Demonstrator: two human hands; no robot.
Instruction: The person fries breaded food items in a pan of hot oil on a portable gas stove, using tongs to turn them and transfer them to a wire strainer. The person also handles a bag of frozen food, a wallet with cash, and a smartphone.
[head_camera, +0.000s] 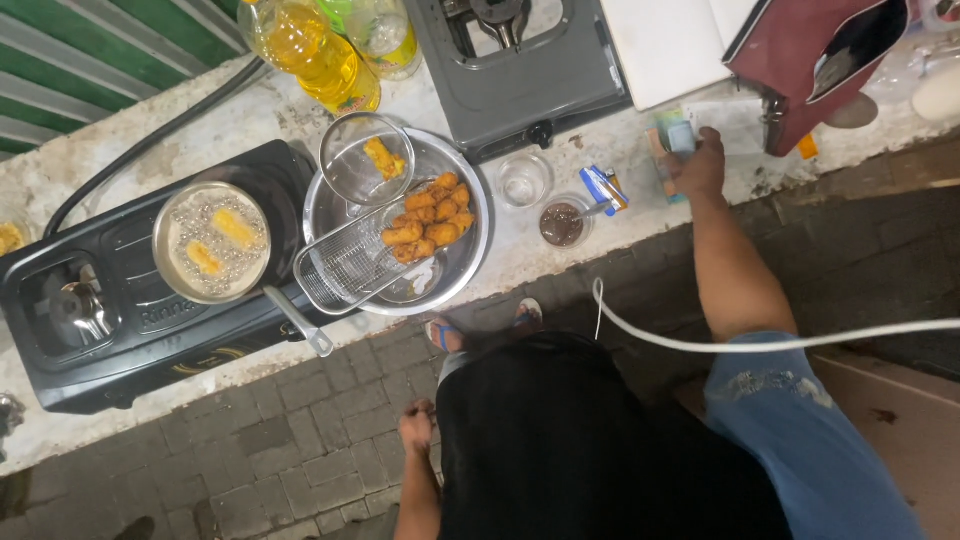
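Up at the far edge of the counter (80, 170), the person's right hand (698, 168) is stretched out and closed around a small pale-blue object (681, 136), its fingers wrapped over the lower part; what the object is cannot be told. Just left of that hand lies a small blue and white packet (604, 188), and beside it a little glass of dark brown stuff (561, 224) with a spoon handle sticking out, then an empty clear glass (523, 180). The left hand (417, 428) hangs low by the person's side over the brick paving, fingers loosely curled, holding nothing.

Further left sits a wide steel bowl (470, 250) with a wire draining basket (345, 268) leaning in it, golden-brown fried pieces (432, 217) piled at the basket's upper end. A round mesh skimmer (366, 160) rests on the bowl's rim with one fried piece in it. Left again, a small pan (211, 242) stands on a black two-burner stove (130, 310), two pieces bubbling in its oil. A bottle of yellow oil (318, 50) stands behind the bowl, next to a grey stove (520, 70).
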